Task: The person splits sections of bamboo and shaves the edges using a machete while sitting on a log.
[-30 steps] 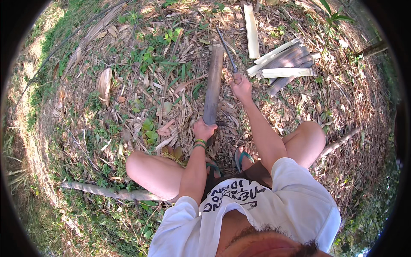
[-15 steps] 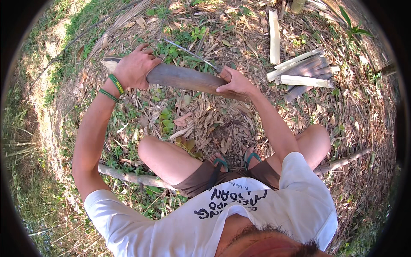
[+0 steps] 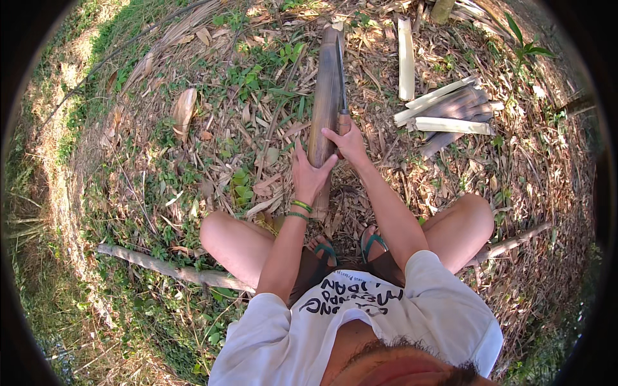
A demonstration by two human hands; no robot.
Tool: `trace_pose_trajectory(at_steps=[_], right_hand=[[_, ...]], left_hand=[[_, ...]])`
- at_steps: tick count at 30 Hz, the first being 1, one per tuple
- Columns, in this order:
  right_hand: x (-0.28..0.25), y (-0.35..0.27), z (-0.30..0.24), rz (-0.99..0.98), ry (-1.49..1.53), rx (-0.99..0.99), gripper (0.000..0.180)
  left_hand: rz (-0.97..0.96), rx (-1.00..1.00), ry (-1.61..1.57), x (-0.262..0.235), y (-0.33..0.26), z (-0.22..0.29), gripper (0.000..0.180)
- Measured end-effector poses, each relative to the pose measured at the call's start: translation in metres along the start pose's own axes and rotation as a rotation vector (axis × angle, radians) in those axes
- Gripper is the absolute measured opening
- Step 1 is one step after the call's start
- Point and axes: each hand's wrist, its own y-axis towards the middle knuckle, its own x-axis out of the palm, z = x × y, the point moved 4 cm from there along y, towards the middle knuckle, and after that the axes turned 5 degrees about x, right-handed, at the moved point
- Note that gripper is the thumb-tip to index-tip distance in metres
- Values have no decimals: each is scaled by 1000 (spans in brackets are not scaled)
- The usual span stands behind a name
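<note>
A long, brown-grey piece of split bamboo [image 3: 324, 90] points away from me, its near end above the ground between my feet. My left hand [image 3: 310, 174] grips its lower part, thumb on the right side and fingers on the left. In my right hand [image 3: 351, 145] is the wooden handle of a long knife [image 3: 342, 83]. The blade runs along the bamboo's right edge, tip away from me; I cannot tell whether it touches. My right thumb reaches over to the bamboo.
Several split strips [image 3: 454, 106], pale and dark, lie piled at the right. Another pale strip [image 3: 405, 61] lies farther off. A wooden pole [image 3: 174, 270] passes under my bent legs. Dry leaves and green plants cover the ground, with a stump [image 3: 443, 9] at the far edge.
The bamboo has swung from lying crosswise to pointing away from me. My left hand has come in from the far left to its near part. The knife has turned alongside it.
</note>
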Motion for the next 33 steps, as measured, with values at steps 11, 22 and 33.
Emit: trace_pose_trajectory(at_steps=[11,22,33], right_hand=[[-34,-40,94,285,-433,341,61],[-13,-16,24,300,-25,50,40],[-4,-24,127,207,-291,441,47]], left_hand=[[-192,-374,-55,150,-124,-52,113],[-191,-361,90,170,-140,-69,110],[-245,-423,165,158,-165,-67,98]])
